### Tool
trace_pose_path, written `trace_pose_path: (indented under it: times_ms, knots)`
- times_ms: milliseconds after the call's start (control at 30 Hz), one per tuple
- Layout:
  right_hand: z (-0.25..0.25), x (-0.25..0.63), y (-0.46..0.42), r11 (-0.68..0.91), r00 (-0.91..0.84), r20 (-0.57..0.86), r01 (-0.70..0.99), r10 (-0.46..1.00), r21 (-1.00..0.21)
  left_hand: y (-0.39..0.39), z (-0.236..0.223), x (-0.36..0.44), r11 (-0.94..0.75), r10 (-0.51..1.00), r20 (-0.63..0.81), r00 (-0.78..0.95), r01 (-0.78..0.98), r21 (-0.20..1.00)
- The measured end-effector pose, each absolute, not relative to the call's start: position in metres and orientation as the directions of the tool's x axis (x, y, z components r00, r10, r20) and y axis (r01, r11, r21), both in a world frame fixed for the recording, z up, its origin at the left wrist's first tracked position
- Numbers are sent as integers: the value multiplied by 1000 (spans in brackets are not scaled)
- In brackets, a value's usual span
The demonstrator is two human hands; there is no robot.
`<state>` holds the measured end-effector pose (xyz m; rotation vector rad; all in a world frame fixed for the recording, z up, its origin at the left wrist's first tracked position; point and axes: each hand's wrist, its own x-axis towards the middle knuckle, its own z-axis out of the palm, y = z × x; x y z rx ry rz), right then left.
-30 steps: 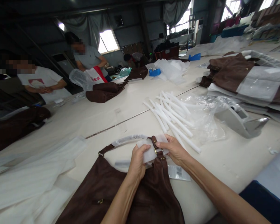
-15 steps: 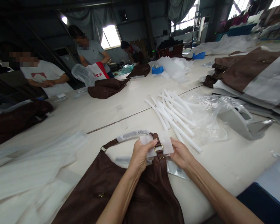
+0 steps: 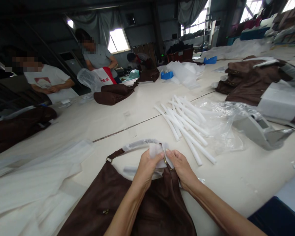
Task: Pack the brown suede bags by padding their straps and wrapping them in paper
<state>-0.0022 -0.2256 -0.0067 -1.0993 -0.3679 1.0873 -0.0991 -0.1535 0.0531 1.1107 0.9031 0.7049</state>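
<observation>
A dark brown handbag [image 3: 100, 193] lies in front of me, its shoulder strap [image 3: 117, 153] arched away from me and partly covered in clear wrapping. At the strap's right end, a piece of thin white paper [image 3: 155, 150] is folded around the metal ring [image 3: 165, 160]. My left hand [image 3: 147, 167] pinches the paper from the left, thumb on top. From the right, my right hand [image 3: 180, 167] presses the paper's other side over the strap, fingers closed. Part of the ring is hidden by paper and fingers.
White foam tubes [image 3: 184, 126] lie beyond my right hand, beside clear plastic and a grey tape dispenser [image 3: 257, 131]. White sheets [image 3: 36, 177] are spread at left. Brown bags [image 3: 248, 78] are stacked at right. Co-workers [image 3: 51, 80] stand across the table.
My right hand has moved left, folding the paper's right side over the ring and strap. My left hand keeps its pinch. At right, the stacked bags look rearranged.
</observation>
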Motion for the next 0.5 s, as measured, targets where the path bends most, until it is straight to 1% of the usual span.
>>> trace_pose_path:
  times_ms: [67, 100, 133, 167, 233, 300, 400, 500]
  knots:
    - [-7, -3, -226, 40, 500, -251, -500, 829, -865, -147, 57, -108, 476, 761, -371, 532, -70, 877]
    - [-6, -4, -226, 43, 512, -247, -489, 823, -871, -144, 57, -111, 552, 733, -419, 536, -108, 827]
    - [-5, -6, -226, 48, 519, -237, -478, 821, -877, -142, 54, -112, 599, 726, -450, 520, -158, 785]
    - [-4, -7, -227, 58, 522, -222, -467, 824, -882, -142, 50, -112, 611, 741, -460, 489, -209, 763]
    - [-1, -11, -227, 78, 521, -188, -447, 832, -891, -146, 38, -108, 568, 802, -437, 406, -296, 768]
    - [0, -15, -226, 82, 537, -169, -412, 827, -908, -156, 28, -101, 519, 840, -397, 369, -335, 786]
    - [-1, -19, -223, 98, 587, -121, -327, 801, -940, -176, 21, -92, 496, 846, -356, 397, -343, 798]
    - [-5, -22, -222, 137, 629, -34, -220, 776, -966, -190, 19, -89, 465, 844, -316, 434, -298, 834]
